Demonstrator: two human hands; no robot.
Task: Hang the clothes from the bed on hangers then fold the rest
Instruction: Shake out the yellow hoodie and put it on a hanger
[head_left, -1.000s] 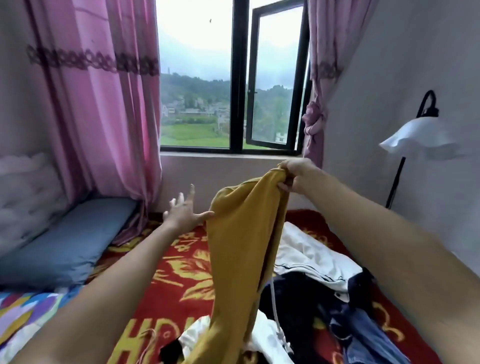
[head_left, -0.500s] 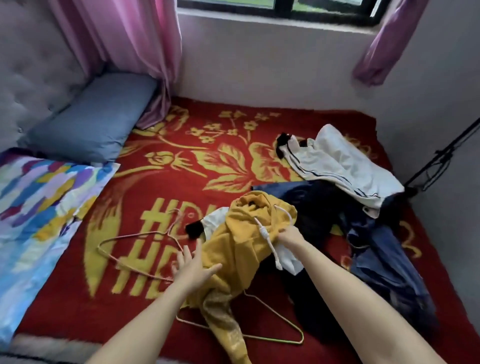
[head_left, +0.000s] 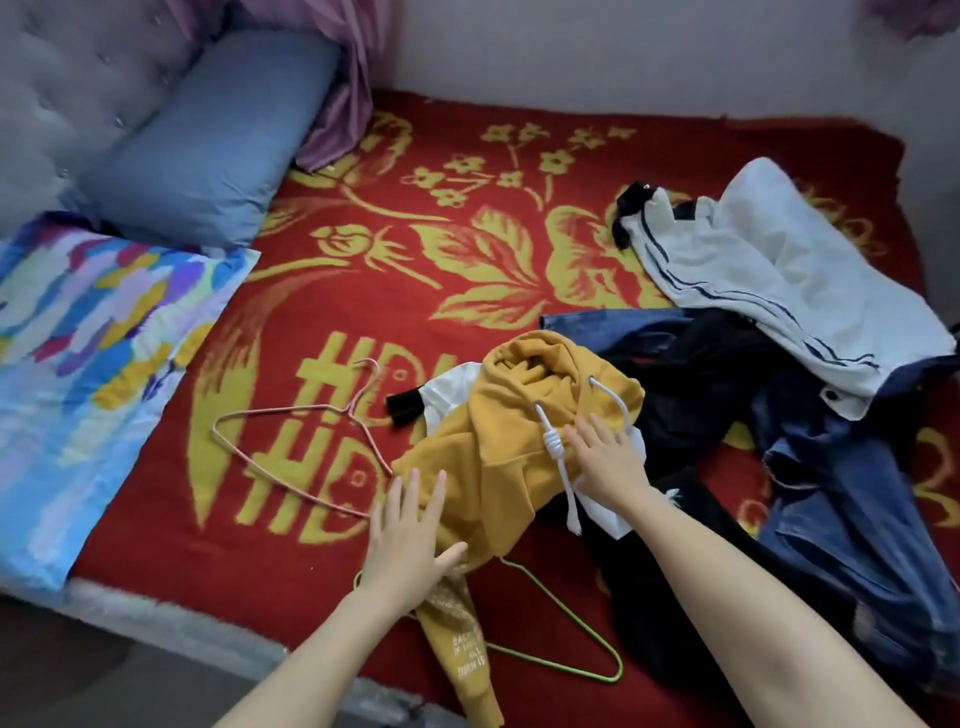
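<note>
Since half a second ago the right hand (head_left: 610, 462) has let go of the knotted white drawstring (head_left: 553, 441) and flattened out. The left hand (head_left: 410, 540) has come down onto the cloth.

Both hands now rest palm down, fingers straight and slightly spread, gripping nothing. They lie on the crumpled mustard-yellow hooded sweatshirt (head_left: 498, 467), which sits on the red and gold patterned blanket (head_left: 415, 312) near the bed's front edge.

Its long axis runs from the hood, on the far side, down to a printed sleeve trailing toward the person. The left hand covers the lower left part; the right is by the neck opening, touching the drawstring.

The thin green wire hanger (head_left: 566, 670) lies partly under the lower end, its shoulder bar showing to the right of the sleeve. A green tip shows beside the left wrist, so I judge the left hand nearer its hook.

The pink wire hanger (head_left: 291, 415) lies left of the sweatshirt, one end close to the left fingertips.

Blue jeans (head_left: 841, 509) and a white dark-striped garment (head_left: 779, 270) wait to the right.
</note>
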